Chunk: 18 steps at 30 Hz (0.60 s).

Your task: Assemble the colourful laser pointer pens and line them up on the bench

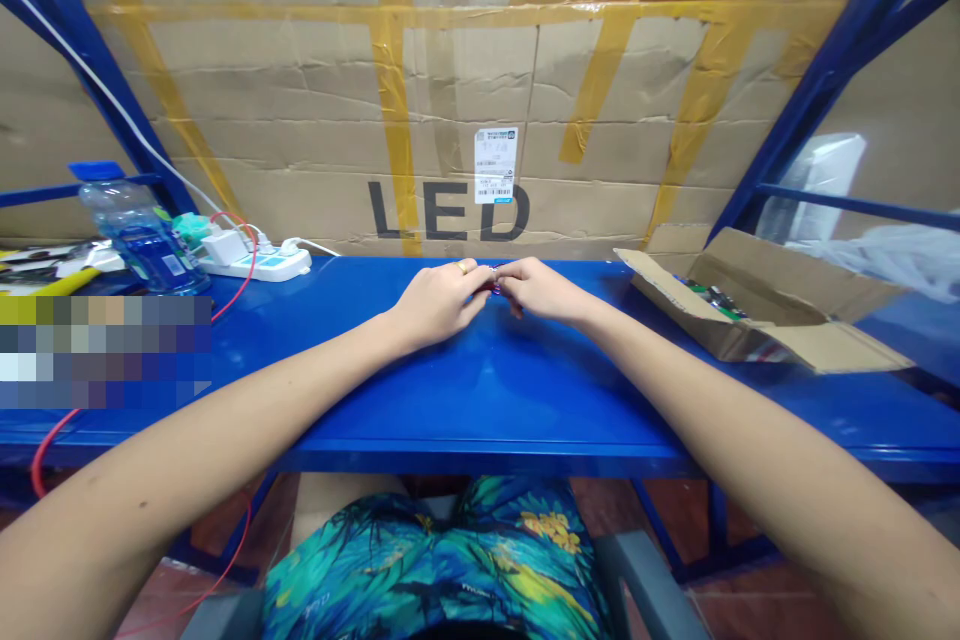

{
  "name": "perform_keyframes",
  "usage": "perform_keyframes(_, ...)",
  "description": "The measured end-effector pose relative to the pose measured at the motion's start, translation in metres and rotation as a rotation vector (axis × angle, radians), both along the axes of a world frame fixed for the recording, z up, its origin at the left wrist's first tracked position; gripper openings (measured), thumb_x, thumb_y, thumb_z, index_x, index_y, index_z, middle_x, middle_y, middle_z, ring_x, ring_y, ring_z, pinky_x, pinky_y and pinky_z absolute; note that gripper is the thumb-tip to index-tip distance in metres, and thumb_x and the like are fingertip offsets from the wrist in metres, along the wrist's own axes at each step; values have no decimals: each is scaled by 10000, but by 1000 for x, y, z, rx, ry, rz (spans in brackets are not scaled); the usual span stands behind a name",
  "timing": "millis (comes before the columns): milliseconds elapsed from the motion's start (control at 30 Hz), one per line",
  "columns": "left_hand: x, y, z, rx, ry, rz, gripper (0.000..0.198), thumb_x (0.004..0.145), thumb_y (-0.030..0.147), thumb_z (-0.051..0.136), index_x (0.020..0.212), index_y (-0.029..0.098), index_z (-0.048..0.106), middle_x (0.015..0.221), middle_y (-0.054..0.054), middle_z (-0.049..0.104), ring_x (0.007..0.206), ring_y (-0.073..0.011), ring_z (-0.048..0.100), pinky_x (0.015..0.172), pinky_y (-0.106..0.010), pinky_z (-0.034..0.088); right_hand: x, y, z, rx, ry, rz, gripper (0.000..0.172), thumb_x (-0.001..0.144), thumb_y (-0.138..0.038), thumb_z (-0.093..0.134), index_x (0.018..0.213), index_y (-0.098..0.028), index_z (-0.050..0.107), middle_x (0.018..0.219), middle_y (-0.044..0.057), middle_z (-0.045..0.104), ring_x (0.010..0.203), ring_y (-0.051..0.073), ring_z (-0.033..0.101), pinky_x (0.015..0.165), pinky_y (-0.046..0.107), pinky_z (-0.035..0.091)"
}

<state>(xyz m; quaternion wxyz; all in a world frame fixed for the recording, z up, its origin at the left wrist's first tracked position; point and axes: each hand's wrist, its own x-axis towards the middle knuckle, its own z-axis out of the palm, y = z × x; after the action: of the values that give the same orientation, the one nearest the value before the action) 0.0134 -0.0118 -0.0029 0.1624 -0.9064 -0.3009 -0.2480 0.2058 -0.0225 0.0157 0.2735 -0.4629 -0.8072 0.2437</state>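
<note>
My left hand [444, 302] and my right hand [538, 288] meet above the far part of the blue table [480, 390]. A gold-coloured ring [463, 267] sits on a finger of the left hand. Both sets of fingers are closed around one small shiny piece [495, 282], silvery with a purple tint. Most of it lies hidden behind the fingertips, so its kind cannot be made out.
To the right stands an open cardboard box [817, 350] with small green boards [712, 298] in it. On the left are a bottle [154, 245] with a blue cap, a white power strip [274, 265] and a red cable [241, 292]. A large taped carton [315, 150] walls off the back.
</note>
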Motion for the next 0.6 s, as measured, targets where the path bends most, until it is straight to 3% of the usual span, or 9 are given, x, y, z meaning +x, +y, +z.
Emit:
perform_keyframes(367,2,-4,-1,11,-76,63,258,938,304,458,1071,179,641,992,-84,692,881,-205,647,692,-289,442,-4,1,-4,-6,51,-14,259,878,-126,411,665,-165,554,490,-10,525,481,129,535,544,244,390)
perform_keyframes(600,4,-1,1,-44,-93,164,252,919,340,482,1017,187,657,921,-81,725,817,-224,668,666,-302,442,-6,-2,-4,78,-68,-80,273,902,-132,395,721,-160,597,511,12,578,515,140,534,558,250,361)
